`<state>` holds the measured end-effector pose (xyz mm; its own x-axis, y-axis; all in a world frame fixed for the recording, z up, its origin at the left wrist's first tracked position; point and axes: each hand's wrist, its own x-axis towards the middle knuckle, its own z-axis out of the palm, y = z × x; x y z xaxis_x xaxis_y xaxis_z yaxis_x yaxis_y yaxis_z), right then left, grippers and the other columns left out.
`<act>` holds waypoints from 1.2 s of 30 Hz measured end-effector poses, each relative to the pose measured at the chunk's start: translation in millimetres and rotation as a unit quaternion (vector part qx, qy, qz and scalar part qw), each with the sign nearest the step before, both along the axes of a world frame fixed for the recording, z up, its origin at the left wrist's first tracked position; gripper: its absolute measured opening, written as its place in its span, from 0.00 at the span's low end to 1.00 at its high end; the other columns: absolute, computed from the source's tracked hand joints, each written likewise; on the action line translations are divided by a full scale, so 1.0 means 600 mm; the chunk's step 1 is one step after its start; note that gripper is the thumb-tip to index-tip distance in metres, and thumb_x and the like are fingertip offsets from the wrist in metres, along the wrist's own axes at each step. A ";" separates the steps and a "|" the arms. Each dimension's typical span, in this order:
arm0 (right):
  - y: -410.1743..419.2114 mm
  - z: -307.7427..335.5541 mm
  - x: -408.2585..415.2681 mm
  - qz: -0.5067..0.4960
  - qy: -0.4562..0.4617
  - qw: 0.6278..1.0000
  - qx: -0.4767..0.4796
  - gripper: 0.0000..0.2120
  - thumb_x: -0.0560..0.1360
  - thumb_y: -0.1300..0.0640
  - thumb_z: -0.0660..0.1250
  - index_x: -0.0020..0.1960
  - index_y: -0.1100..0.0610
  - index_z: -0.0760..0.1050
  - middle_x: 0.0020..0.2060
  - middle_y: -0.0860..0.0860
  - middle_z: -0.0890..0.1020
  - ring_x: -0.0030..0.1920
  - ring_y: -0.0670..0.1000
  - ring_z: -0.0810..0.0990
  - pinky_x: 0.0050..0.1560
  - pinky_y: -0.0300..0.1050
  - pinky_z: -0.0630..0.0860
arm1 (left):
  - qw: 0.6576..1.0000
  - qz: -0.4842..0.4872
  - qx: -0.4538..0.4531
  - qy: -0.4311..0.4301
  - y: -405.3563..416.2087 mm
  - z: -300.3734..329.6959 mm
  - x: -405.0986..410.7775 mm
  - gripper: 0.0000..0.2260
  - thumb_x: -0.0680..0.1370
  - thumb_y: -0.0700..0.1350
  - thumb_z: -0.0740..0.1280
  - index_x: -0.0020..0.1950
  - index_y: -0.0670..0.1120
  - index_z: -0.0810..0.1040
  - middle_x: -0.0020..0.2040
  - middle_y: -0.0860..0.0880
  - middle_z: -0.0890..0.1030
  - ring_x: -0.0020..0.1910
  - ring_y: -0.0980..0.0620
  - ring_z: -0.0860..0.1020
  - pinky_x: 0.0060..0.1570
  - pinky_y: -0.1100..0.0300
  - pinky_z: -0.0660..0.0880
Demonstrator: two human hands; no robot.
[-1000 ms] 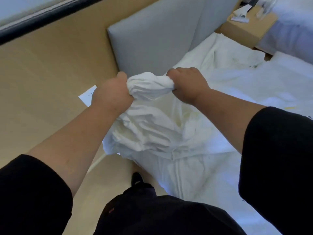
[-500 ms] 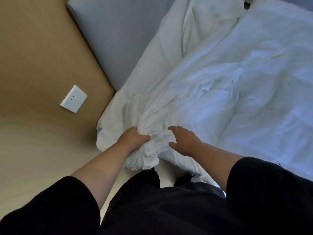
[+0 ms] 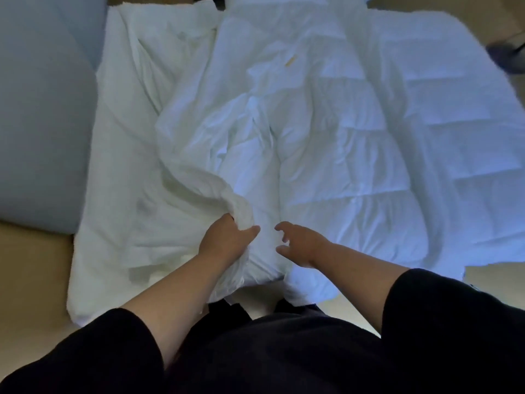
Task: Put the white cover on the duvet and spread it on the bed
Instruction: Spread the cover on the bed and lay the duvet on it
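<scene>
A quilted white duvet [image 3: 403, 143] lies spread over the bed, reaching its right edge. A crumpled white cover [image 3: 196, 155] lies bunched over the duvet's left and middle part. My left hand [image 3: 227, 240] grips a gathered fold of the cover near the bed's near edge. My right hand [image 3: 301, 243] hovers just to the right of it with fingers spread and slightly curled, holding nothing. The bed sheet [image 3: 113, 223] shows white at the left.
A grey padded headboard [image 3: 42, 123] stands at the left. Tan floor [image 3: 34, 274] shows at the lower left and far right. A dark object [image 3: 508, 55] sits at the upper right. My black clothing fills the bottom.
Both hands came down from chest height to the bed. My right hand has let go of the bunched cover; my left still grips it. The view has swung right over the bed.
</scene>
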<state>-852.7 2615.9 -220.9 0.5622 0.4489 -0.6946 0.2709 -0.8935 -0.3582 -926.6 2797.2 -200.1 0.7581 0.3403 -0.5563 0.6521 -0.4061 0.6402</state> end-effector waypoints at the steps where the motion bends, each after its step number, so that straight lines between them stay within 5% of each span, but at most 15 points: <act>1: -0.030 0.001 0.008 -0.031 0.000 1.000 0.003 0.26 0.80 0.47 0.64 0.76 0.48 0.61 0.65 0.52 0.77 0.62 0.53 0.77 0.62 0.47 0.72 | 1.000 -0.016 -0.004 -0.008 -0.027 0.002 0.019 0.24 0.76 0.59 0.68 0.67 0.47 0.74 0.57 0.51 0.78 0.60 0.47 0.76 0.54 0.59 0.68; 7: -0.180 0.004 0.067 -0.164 0.000 0.984 0.074 0.25 0.81 0.46 0.62 0.76 0.46 0.60 0.62 0.51 0.78 0.61 0.52 0.77 0.59 0.46 0.73 | 0.989 -0.139 -0.010 -0.041 -0.209 0.012 0.132 0.17 0.77 0.56 0.69 0.62 0.51 0.74 0.47 0.58 0.77 0.46 0.57 0.77 0.44 0.63 0.71; 15: -0.444 -0.049 0.130 -0.383 0.023 0.915 0.123 0.23 0.82 0.49 0.61 0.75 0.46 0.61 0.56 0.50 0.81 0.55 0.52 0.79 0.56 0.47 0.76 | 0.978 -0.209 0.002 -0.021 -0.469 -0.033 0.298 0.18 0.75 0.57 0.69 0.57 0.46 0.76 0.47 0.54 0.81 0.46 0.52 0.79 0.47 0.56 0.74; 19: -0.614 -0.138 0.145 -0.489 0.037 0.870 0.051 0.24 0.80 0.52 0.59 0.75 0.49 0.62 0.49 0.51 0.82 0.48 0.52 0.80 0.52 0.50 0.78 | 0.980 -0.192 0.048 0.033 -0.569 -0.115 0.358 0.20 0.74 0.54 0.70 0.57 0.41 0.74 0.48 0.49 0.79 0.49 0.46 0.78 0.49 0.56 0.72; 24: -0.781 -0.256 0.167 -0.564 0.035 0.824 -0.032 0.28 0.78 0.53 0.61 0.76 0.53 0.58 0.64 0.57 0.74 0.60 0.60 0.77 0.55 0.50 0.75 | 0.979 -0.157 0.096 0.089 -0.632 -0.217 0.401 0.21 0.71 0.56 0.70 0.55 0.42 0.74 0.48 0.46 0.79 0.49 0.43 0.79 0.56 0.48 0.77; 30: -0.872 -0.334 0.247 -0.576 0.018 0.797 -0.180 0.46 0.72 0.37 0.71 0.78 0.56 0.52 0.70 0.56 0.66 0.70 0.61 0.66 0.66 0.60 0.66 | 0.986 -0.118 0.073 0.090 -0.657 -0.293 0.432 0.12 0.72 0.51 0.73 0.45 0.46 0.74 0.37 0.50 0.77 0.36 0.49 0.77 0.41 0.57 0.73; 33: -0.873 -0.378 0.271 -0.542 -0.008 0.824 -0.166 0.31 0.76 0.41 0.67 0.71 0.58 0.64 0.65 0.56 0.72 0.66 0.61 0.71 0.62 0.57 0.67 | 0.987 -0.104 0.062 0.102 -0.648 -0.322 0.432 0.17 0.69 0.54 0.73 0.50 0.44 0.77 0.38 0.48 0.78 0.36 0.50 0.77 0.36 0.60 0.71; 36: -0.859 -0.394 0.282 -0.482 -0.069 0.857 -0.168 0.11 0.80 0.54 0.58 0.56 0.55 0.76 0.47 0.54 0.78 0.54 0.60 0.78 0.58 0.53 0.64 | 0.986 -0.107 0.055 0.112 -0.638 -0.333 0.435 0.16 0.71 0.52 0.73 0.53 0.44 0.78 0.37 0.48 0.78 0.31 0.53 0.75 0.27 0.65 0.70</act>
